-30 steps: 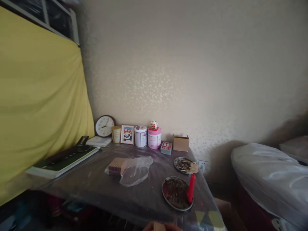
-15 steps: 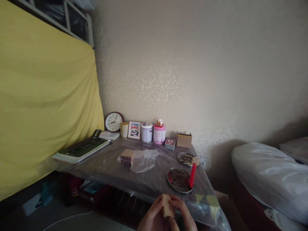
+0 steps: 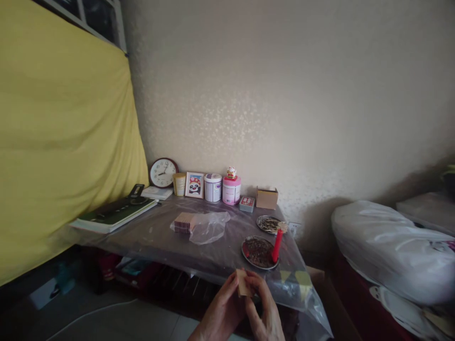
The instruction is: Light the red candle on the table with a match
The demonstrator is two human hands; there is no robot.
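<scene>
Just off the table's front edge, my left hand (image 3: 223, 303) and my right hand (image 3: 262, 303) meet around a small tan matchbox (image 3: 243, 284). Fingers of both hands close on its sides, so only its pale face shows clearly. Beyond them lies a round metal plate (image 3: 253, 259) with dark residue in it. A red candle (image 3: 277, 246) stands on that plate's right side, unlit. Farther back, a second plate (image 3: 261, 226) holds several pale matchsticks (image 3: 274, 224). A block of small boxes (image 3: 184, 222) sits partly in clear plastic wrap (image 3: 209, 228).
Plastic sheeting covers the table (image 3: 149, 237). Along the wall stand a clock (image 3: 163, 172), a framed panda picture (image 3: 195, 185), a white canister (image 3: 213, 188), a pink canister (image 3: 232, 192) and a cardboard box (image 3: 267, 198). A green book (image 3: 113, 215) lies left; white bags (image 3: 377, 251) bulge at right.
Both hands have shifted slightly left and up in the picture with the matchbox, showing more of the wrists. The view has tilted a little, raising the table scene.
</scene>
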